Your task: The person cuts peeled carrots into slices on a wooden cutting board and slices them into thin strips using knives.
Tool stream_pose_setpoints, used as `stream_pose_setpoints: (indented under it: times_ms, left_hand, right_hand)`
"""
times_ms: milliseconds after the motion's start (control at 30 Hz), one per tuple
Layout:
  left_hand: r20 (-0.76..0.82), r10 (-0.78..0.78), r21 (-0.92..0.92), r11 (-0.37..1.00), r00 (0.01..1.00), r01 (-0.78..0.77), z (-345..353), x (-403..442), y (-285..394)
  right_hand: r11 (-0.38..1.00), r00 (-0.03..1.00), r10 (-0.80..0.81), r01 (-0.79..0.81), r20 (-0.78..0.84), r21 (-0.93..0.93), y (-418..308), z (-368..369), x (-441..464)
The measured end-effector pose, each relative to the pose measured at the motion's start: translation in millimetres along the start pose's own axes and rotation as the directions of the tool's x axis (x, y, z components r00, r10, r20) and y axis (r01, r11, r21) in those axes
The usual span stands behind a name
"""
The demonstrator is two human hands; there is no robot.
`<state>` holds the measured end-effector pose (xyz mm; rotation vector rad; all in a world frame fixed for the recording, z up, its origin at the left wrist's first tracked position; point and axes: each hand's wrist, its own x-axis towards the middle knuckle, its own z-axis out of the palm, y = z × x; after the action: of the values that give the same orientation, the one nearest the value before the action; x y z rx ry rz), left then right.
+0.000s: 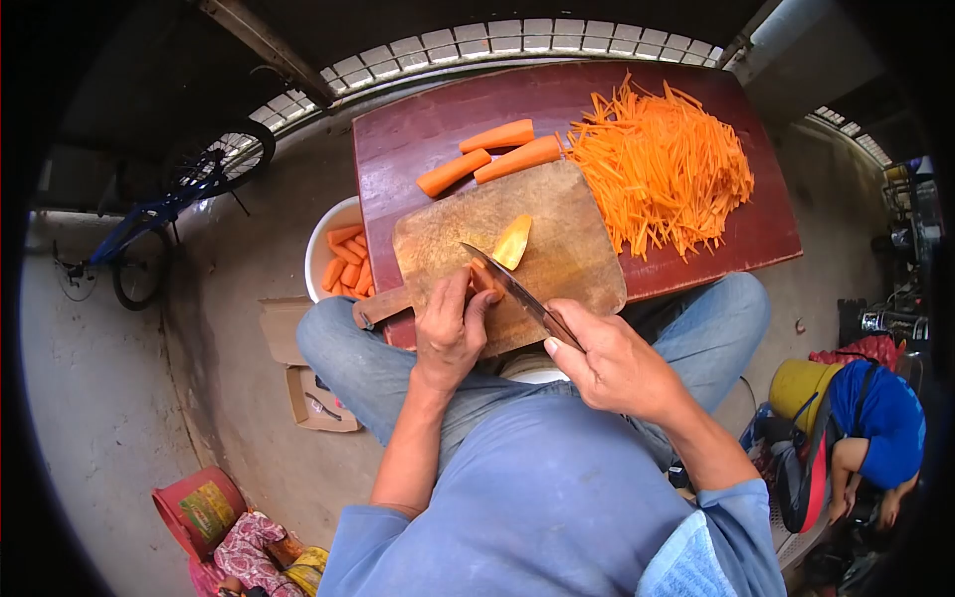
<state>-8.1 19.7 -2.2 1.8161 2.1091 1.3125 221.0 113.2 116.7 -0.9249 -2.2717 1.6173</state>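
Observation:
My right hand (609,360) grips the handle of a knife (527,300), its dark blade pointing up and left over a wooden cutting board (567,234). Close to the blade, my left hand (453,323) has its fingers closed on a piece of carrot (484,281), partly hidden by the fingers. A flat yellow-orange carrot slice (512,243) lies on the board just beyond the blade. Behind the board rest three peeled carrots (497,136). A large heap of shredded carrot (662,164) covers the table's right part.
The red table (418,119) stands before my crossed legs. Left of it is a white bucket (315,254) of carrots. A cardboard box (318,403) sits on the floor. Farther off are a bicycle (164,214), a red bucket (199,512) and a person in blue (875,418) at right.

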Motion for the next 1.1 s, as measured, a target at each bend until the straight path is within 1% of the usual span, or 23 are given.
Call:
stream_pose_setpoints:
  times_ms: [67,133,233,333,367,433,533,567,633,733,833,933,1033,1100]
  left_hand:
    - [-0.023,0.023,0.004,1.0,0.999,-0.023,1,-1,-2]
    - [-0.016,0.0,-0.001,1.0,1.0,0.0,0,-4,0]
    - [-0.017,-0.006,-0.025,1.0,1.0,0.006,0,-4,-1]
    - [-0.011,-0.003,-0.013,1.0,1.0,0.003,-1,-2,3]
    - [-0.007,-0.004,-0.002,1.0,1.0,0.004,-2,-3,4]
    - [-0.003,-0.025,-0.04,0.999,1.0,0.025,-3,-7,2]
    - [-0.002,-0.026,-0.094,0.995,1.0,0.025,-6,-4,0]
    - [0.0,-0.028,-0.107,0.994,1.0,0.028,-8,-4,1]
    - [0.017,-0.035,-0.091,0.995,0.999,0.036,-10,-3,0]
    - [0.011,-0.044,-0.085,0.995,0.999,0.045,-6,-1,-2]
    - [0.03,-0.042,-0.055,0.998,0.999,0.044,-7,2,2]
    - [0.049,-0.067,-0.06,0.996,0.997,0.07,-7,2,3]
    - [0.068,-0.083,-0.055,0.995,0.994,0.086,-7,1,2]
    - [0.065,-0.084,-0.051,0.995,0.994,0.088,-8,1,1]
  right_hand:
    - [1.0,1.0,0.005,-0.005,0.005,-0.004,2,0,2]
    - [1.0,1.0,0.013,-0.013,0.003,0.011,4,2,1]
    - [0.999,0.998,0.05,-0.049,0.033,-0.017,15,11,3]
    - [0.991,0.996,0.086,-0.082,0.034,-0.107,38,25,4]
    - [0.987,0.994,0.094,-0.085,0.056,-0.136,41,24,4]
    - [0.978,0.989,0.112,-0.092,0.099,-0.189,34,20,8]
    - [0.977,0.988,0.079,-0.051,0.133,-0.208,31,17,10]
    - [0.975,0.989,0.081,-0.054,0.121,-0.214,30,15,8]
    - [0.973,0.991,0.078,-0.051,0.111,-0.224,26,11,4]
    - [0.987,0.993,0.084,-0.071,0.081,-0.147,21,3,1]
    - [0.998,0.998,0.051,-0.052,-0.04,-0.027,10,-1,-2]
    - [0.991,0.998,0.048,-0.043,-0.04,0.124,-17,-15,0]
    - [0.986,0.993,-0.082,0.093,-0.085,0.136,-12,-9,6]
    - [0.983,0.993,-0.092,0.102,-0.071,0.149,-7,-4,9]
